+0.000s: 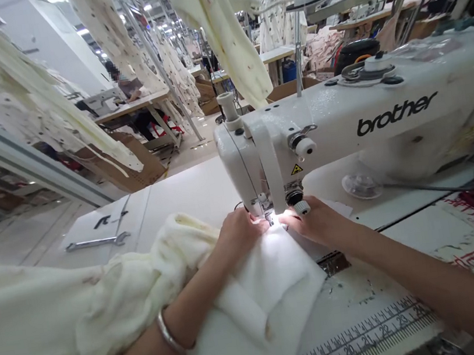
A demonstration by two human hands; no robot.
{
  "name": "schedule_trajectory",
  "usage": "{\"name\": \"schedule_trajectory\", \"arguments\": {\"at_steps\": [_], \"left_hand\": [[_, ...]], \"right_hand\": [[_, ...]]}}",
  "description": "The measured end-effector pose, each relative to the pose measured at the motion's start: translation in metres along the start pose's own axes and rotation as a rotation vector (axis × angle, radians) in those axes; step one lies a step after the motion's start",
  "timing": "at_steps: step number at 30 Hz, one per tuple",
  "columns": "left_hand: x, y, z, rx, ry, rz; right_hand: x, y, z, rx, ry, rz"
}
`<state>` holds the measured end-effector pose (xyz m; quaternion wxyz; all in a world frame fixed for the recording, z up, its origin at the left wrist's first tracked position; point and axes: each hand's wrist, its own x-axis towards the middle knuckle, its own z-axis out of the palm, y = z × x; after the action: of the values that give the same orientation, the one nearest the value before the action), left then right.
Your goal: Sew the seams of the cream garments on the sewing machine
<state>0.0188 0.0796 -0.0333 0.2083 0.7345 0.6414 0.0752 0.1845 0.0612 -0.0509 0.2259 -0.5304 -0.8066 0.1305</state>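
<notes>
A white industrial Brother sewing machine [326, 124] fills the right of the view, its needle area and presser foot [271, 217] low in the middle. My left hand [240, 236] lies on a thick white fabric piece [270, 284] right beside the presser foot, and a silver bangle [169, 337] circles that wrist. My right hand [313, 221] holds the same fabric from the other side, its fingertips close to the needle. A bulk of cream garment cloth [61, 308] spreads to the left under my left forearm. The needle itself is hidden by the hands and glare.
A metal spanner [98, 241] lies on the white sewing table [186, 193] left of the machine. A measuring scale [365, 338] runs along the table's front. Cream spotted garments hang overhead. A co-worker [127, 84] sits at a table behind, among cardboard boxes.
</notes>
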Motion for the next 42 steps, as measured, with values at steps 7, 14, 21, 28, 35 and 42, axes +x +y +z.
{"name": "schedule_trajectory", "arguments": {"at_steps": [7, 14, 21, 28, 35, 42], "left_hand": [[0.002, 0.000, -0.001, -0.001, -0.020, -0.009], [0.006, -0.003, 0.000, 0.003, -0.031, 0.044], [0.000, -0.002, 0.000, -0.021, -0.011, 0.018], [-0.008, 0.002, 0.006, 0.009, 0.050, -0.004], [-0.008, 0.002, 0.005, -0.012, 0.036, 0.019], [0.003, 0.000, -0.009, -0.064, -0.059, 0.070]], "right_hand": [[-0.070, -0.010, -0.020, -0.163, 0.215, -0.414], [-0.065, -0.017, -0.008, -0.066, -0.062, -0.457], [-0.067, -0.006, -0.017, 0.096, -0.029, -0.404], [-0.075, 0.004, -0.020, -0.041, 0.061, -0.492], [-0.079, -0.010, -0.008, -0.077, 0.232, -0.448], [-0.080, -0.051, 0.026, -0.176, 0.451, -0.327]]}}
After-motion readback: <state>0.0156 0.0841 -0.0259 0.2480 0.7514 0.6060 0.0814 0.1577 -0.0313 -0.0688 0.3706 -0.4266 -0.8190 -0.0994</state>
